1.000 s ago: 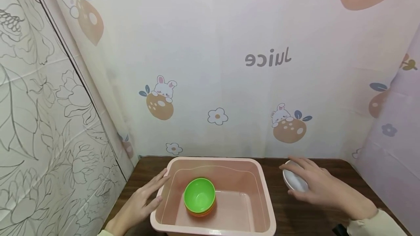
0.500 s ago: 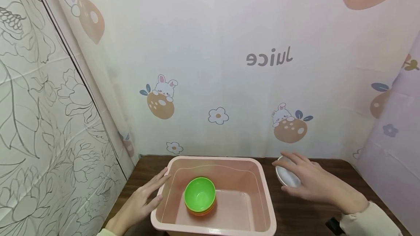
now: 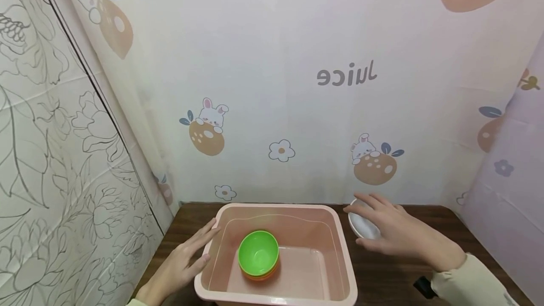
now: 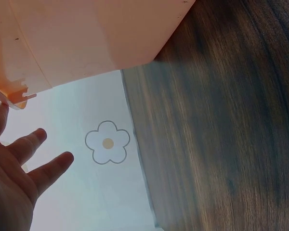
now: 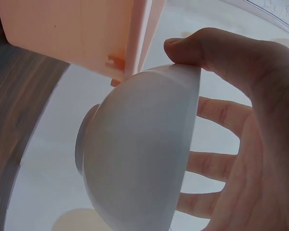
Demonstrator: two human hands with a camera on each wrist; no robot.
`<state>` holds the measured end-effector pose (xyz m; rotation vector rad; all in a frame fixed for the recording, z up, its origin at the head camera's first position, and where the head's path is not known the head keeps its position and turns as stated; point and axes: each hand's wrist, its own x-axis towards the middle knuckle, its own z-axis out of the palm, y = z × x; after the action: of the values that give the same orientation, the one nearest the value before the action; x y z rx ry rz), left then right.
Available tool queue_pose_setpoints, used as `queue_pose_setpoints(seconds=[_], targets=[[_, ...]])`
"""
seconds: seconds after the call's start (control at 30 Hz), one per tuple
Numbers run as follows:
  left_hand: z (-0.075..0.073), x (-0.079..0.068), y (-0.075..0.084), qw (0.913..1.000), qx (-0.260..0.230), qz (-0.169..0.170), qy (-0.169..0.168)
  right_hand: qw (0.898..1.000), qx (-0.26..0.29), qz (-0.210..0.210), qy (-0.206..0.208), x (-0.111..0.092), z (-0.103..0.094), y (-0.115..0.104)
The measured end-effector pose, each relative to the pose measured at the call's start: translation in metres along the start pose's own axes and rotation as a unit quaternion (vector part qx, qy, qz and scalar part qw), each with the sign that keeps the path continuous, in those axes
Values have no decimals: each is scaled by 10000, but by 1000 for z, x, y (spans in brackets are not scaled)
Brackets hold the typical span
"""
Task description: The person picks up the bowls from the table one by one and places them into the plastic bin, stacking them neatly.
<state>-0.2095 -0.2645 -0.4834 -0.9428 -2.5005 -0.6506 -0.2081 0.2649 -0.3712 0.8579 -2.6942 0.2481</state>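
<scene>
My right hand (image 3: 395,230) grips a white bowl (image 3: 363,226) by its rim, just right of the pink plastic tub (image 3: 276,208). In the right wrist view the bowl (image 5: 139,144) has its mouth toward the palm and its foot away from it, the thumb (image 5: 207,45) at one side of the rim. My left hand (image 3: 182,261) rests at the tub's left rim with fingers spread and fairly straight. In the tub's left half a green bowl (image 3: 258,253) stands nested on orange ones (image 3: 260,277), whose lower parts are mostly hidden.
The tub stands on a dark wooden table (image 3: 382,277) close to a patterned curtain (image 3: 289,107) behind. Another curtain (image 3: 63,155) with line-drawn flowers hangs on the left. Near the right sleeve is a small black object (image 3: 425,288).
My right hand has moved left with the white bowl, closer to the tub's right side. The left hand, the tub and the bowls inside it stay where they were.
</scene>
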Motion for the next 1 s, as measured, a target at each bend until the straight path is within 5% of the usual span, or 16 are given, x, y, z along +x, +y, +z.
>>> queue_pose_setpoints(seconds=[1.0], targets=[[0,-1,0,9999,-67,38,74,9992,153,-110,-350,24,0,-22]])
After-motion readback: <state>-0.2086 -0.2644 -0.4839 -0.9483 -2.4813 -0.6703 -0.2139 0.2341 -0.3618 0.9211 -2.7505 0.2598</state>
